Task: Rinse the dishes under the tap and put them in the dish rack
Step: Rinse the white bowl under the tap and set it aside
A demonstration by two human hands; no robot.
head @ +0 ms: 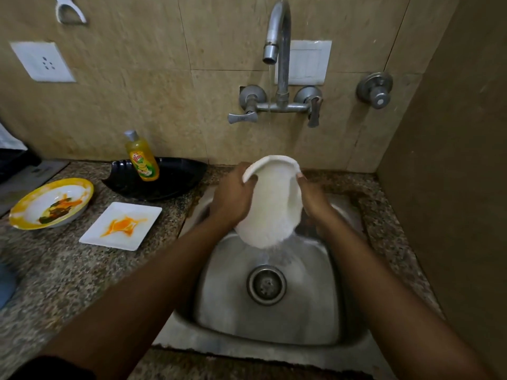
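A white plate [270,204] is held tilted over the steel sink [315,305], under a thin stream from the tap [277,31]. My left hand [233,196] grips the plate's left rim and my right hand [312,198] grips its right edge. Water runs off the plate's lower edge toward the drain [266,284]. On the granite counter [68,275] to the left lie a square white plate [122,225] with orange smears and a yellow-rimmed bowl [52,202] with food residue. No dish rack is in view.
A yellow dish-soap bottle [141,156] stands on a black leaf-shaped tray [175,179] behind the dirty dishes. The tap's two handles [242,117] stick out from the wall above the sink. A side wall [452,187] closes the right.
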